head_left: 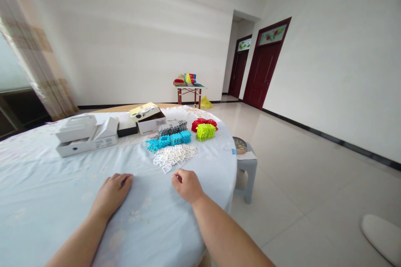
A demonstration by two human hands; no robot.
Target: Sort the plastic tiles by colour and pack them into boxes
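Forearms (pixel 224 229), left hand (pixel 113 192) and right hand (pixel 188 186) on pale blue tablecloth (pixel 150 229), fingers (pixel 115 176) curled in, white wall (pixel 134 41), maroon door (pixel 265 73) beyond

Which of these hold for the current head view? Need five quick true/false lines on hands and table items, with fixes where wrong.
1. The right hand is curled, near the white pieces. True.
2. The left hand is holding a red piece. False: it rests on the tablecloth, and the red pieces lie well beyond both hands.
3. The white pieces lie nearer the hands than the blue pieces. True.
4. The lime-green pieces are left of the blue pieces. False: they are to the right of them.
5. A round container sits on the grey stool beside the table. True.
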